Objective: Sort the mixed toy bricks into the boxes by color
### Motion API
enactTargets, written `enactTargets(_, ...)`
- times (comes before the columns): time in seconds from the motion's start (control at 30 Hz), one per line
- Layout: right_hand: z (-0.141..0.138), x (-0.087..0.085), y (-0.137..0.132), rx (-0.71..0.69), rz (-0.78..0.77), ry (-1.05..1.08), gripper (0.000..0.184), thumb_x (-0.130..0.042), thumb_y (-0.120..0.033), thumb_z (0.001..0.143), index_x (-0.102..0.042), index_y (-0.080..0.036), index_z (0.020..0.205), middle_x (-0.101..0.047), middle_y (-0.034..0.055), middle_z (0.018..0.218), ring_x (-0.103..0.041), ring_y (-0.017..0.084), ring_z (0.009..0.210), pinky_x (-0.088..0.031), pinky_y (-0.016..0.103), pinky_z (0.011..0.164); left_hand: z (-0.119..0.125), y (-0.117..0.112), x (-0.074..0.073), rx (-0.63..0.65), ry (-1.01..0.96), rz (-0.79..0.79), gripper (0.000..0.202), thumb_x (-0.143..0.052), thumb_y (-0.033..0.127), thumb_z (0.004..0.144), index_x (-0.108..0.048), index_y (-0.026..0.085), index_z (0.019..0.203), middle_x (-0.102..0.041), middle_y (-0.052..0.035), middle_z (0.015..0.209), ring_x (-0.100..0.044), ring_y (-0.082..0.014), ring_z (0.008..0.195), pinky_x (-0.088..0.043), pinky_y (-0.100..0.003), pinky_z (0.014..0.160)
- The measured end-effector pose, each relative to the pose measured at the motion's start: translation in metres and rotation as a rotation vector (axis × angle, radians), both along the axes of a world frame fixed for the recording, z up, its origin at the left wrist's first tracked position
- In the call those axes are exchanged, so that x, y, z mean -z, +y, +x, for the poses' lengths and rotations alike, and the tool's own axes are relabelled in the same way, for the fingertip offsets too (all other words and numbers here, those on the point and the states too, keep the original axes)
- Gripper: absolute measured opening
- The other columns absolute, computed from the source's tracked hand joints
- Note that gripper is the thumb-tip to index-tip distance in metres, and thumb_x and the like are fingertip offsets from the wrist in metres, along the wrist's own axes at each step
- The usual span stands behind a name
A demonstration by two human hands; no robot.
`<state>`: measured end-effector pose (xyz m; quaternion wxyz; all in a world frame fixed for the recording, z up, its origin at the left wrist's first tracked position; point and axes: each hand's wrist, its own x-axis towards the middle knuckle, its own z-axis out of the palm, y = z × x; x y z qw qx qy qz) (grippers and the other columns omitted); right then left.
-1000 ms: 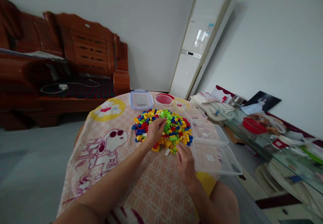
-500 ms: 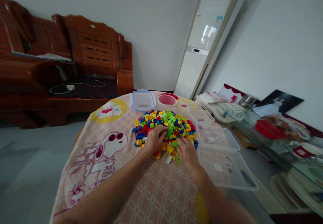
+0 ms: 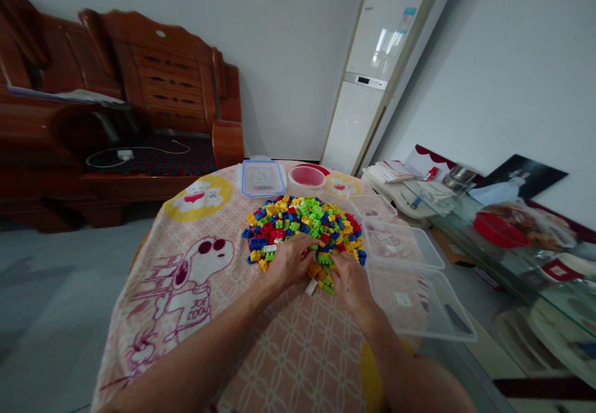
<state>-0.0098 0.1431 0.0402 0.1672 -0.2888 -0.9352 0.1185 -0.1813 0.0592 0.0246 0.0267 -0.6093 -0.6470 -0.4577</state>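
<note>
A heap of toy building bricks point(image 3: 321, 214) in green, yellow, blue, red and white lies on the cloth-covered table. Over the heap's near left part, my left hand point(image 3: 292, 261) is closed, its fingers curled to the right with the thumb beneath them; whatever they hold is hidden. My right hand point(image 3: 351, 278) reaches into the near right side, fingers bent together and pressed down among the bricks, their tips partly hidden. Between the hands lie a green brick point(image 3: 325, 258), yellow pieces point(image 3: 316, 270) and a white brick point(image 3: 311, 287).
Clear plastic containers point(image 3: 403, 245) line the table's right side. Behind the heap stand a blue-rimmed lidded box point(image 3: 263, 178) and a round pink-bottomed tub point(image 3: 307, 177). A glass-topped table point(image 3: 488, 270) with bags and papers adjoins at right; a wooden sofa point(image 3: 162, 90) stands back left.
My left hand has shifted slightly right across the bricks, uncovering a white brick on its left. My right hand's fingers have bent more. The camera view has tilted slightly.
</note>
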Motion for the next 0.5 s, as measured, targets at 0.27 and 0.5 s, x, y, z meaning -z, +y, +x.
enactTargets(0.27, 0.0040, -0.0010, -0.0003, 0.054, 0.053, -0.051, 0.026, -0.047, -0.004, 0.089, -0.068, -0.016, 0.098, -0.071, 0.0108, 0.099, -0.063, 0.022, 0.096, -0.043, 0.028, 0.082, 0.0070, -0.0065, -0.0088, -0.001, 0.308, -0.330, 0.035, -0.083, 0.040, 0.075, -0.075, 0.021, 0.103, -0.075, -0.0087, 0.097, -0.065, -0.0285, 0.098, -0.046, -0.042, 0.089)
enactTargets(0.5, 0.0041, 0.0038, -0.0016, 0.036, 0.026, -0.036, 0.030, -0.047, -0.005, 0.087, -0.068, -0.017, 0.104, -0.069, 0.0117, 0.105, -0.061, 0.023, 0.102, -0.045, 0.030, 0.088, 0.0098, -0.0055, -0.0042, -0.031, 0.231, -0.276, 0.029, -0.076, 0.027, 0.079, -0.075, 0.022, 0.107, -0.076, -0.0077, 0.097, -0.066, -0.0268, 0.096, -0.046, -0.041, 0.089)
